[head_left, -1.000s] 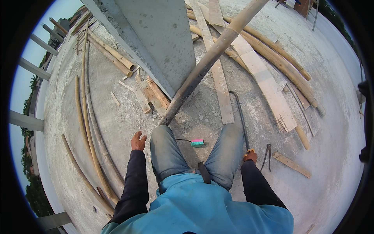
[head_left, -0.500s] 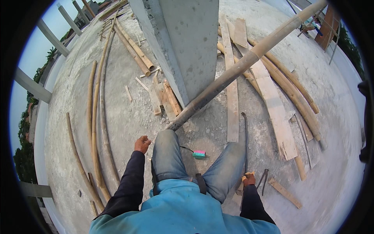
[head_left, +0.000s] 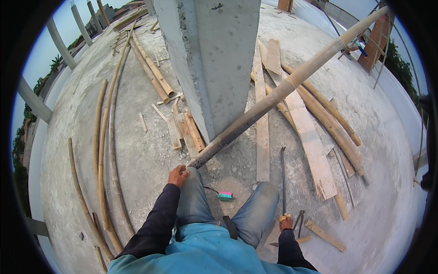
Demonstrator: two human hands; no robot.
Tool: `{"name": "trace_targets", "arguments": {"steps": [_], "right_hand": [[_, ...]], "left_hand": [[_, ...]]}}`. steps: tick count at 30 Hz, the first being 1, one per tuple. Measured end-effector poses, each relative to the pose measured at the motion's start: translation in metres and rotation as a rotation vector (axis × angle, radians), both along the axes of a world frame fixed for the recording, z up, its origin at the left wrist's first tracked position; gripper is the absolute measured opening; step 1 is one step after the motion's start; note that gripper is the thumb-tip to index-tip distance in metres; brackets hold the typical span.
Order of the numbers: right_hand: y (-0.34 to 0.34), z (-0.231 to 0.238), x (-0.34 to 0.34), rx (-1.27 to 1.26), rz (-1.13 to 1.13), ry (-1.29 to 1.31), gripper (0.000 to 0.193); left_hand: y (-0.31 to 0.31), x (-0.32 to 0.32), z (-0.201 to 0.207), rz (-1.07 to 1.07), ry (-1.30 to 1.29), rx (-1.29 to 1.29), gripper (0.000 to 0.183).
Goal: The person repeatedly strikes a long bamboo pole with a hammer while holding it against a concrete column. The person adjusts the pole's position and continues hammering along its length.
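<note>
My right hand, low at the right with pale yellow on its fingers, is closed around the near end of a long dark crowbar. The bar points away from me over the concrete, its far tip bent. My left hand is at my left knee, fingers loosely bent, with nothing visible in it. Close to it is the foot of a slanting bamboo pole, which passes in front of a concrete column. Dark pincers lie beside my right hand. Between my legs sits a small pink-and-green box.
Long bamboo poles lie along the left. A wide plank, a narrow plank and more bamboo lie at the right. Wood offcuts stand by the column. A short board is at the lower right. Another person is far right.
My left hand has moved right, onto my left knee near the pole's foot. My right hand stays at the crowbar's near end. The whole view has shifted slightly.
</note>
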State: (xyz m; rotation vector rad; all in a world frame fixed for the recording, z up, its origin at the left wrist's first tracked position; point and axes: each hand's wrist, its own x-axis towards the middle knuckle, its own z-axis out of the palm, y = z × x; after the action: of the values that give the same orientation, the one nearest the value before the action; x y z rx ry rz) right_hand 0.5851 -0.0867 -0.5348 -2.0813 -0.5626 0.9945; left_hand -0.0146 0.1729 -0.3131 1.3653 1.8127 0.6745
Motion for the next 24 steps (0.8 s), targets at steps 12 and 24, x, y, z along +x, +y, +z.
{"name": "trace_targets", "arguments": {"steps": [12, 24], "right_hand": [[0.023, 0.1, -0.022, 0.44, -0.167, -0.581, 0.023], [0.068, 0.21, -0.041, 0.605, -0.057, -0.372, 0.018]], "left_hand": [[-0.001, 0.018, 0.015, -0.126, 0.329, 0.148, 0.041], [0.009, 0.231, 0.078, -0.715, -0.085, 0.386, 0.045]]}}
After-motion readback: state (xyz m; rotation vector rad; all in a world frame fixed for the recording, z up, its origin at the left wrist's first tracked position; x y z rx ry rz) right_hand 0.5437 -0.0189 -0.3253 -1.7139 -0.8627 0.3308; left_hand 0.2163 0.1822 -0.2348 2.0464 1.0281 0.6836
